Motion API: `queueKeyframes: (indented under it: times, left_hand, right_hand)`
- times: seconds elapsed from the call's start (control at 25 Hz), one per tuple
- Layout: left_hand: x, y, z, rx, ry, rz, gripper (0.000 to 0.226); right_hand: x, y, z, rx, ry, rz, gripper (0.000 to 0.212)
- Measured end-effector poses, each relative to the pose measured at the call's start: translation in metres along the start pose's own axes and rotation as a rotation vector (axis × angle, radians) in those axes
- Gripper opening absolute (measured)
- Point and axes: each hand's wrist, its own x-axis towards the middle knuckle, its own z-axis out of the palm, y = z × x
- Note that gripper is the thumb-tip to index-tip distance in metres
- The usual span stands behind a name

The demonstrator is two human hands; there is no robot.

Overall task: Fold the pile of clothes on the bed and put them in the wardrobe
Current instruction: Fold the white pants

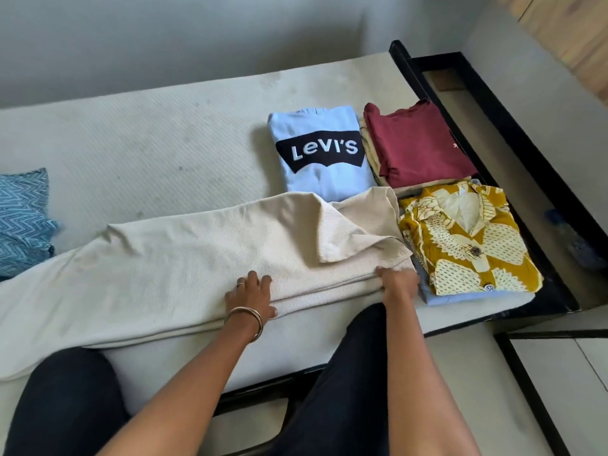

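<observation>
Nearest the camera are two dark-clad knees, with two bare forearms reaching out over the near edge of the mattress (164,133). The left hand (250,295) wears a ring and two thin metal bangles (245,320) at the wrist; it lies flat on the cream trousers (184,268), fingers spread and straight, pressing the fabric down rather than gripping it. The right hand (396,284) is at the right end of the same garment, its fingers curled over the folded edge and pinching the cloth.

The cream trousers (one garment, ribbed in texture) stretch across the bed from the left edge, where they hang over the side, to just beside the folded clothes on the right. One corner at the right end is turned back on itself.

Just right of that end lies one folded mustard-yellow patterned shirt (467,238), resting on a pale blue folded piece whose edge shows beneath it. Beyond it sits a folded maroon T-shirt (418,146) on top of a small stack of cream and beige items; their number I cannot tell. Beside that stack, to its left, lies one folded light blue Levi's T-shirt (322,153), its near edge touching the trousers.

At the far left edge, well apart from the rest, one blue zigzag-patterned cloth (23,222) lies unfolded. A black bed frame (487,126) borders the mattress on the right.
</observation>
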Motion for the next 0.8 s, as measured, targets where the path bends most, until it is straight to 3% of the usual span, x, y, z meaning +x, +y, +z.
queueKeyframes:
  times: [0.12,0.24,0.4,0.52,0.68,0.8]
  left_hand:
    - [0.002,-0.009,0.005,0.058,0.019,0.072,0.062]
    - [0.005,-0.011,0.008,0.045,0.081,0.160,0.049]
    - [0.009,-0.016,0.012,-0.114,0.126,0.274,0.037]
    - [0.011,-0.015,0.011,-0.239,0.211,0.335,0.025]
    - [0.010,-0.014,0.011,-0.276,0.255,0.349,0.024]
    - [0.007,-0.014,0.007,-0.333,0.352,0.416,0.032]
  right_hand:
    - [-0.002,-0.006,-0.010,0.449,0.070,-0.045,0.013]
    - [-0.004,-0.015,-0.031,0.439,0.288,-0.269,0.006]
    - [-0.012,0.002,-0.030,-0.005,0.370,-0.284,0.037]
    - [-0.013,0.012,-0.017,-0.127,0.385,-0.478,0.036]
    - [0.005,0.019,0.005,-0.740,0.331,-0.675,0.062]
    - [0.022,0.014,0.000,-0.941,0.389,-0.728,0.051]
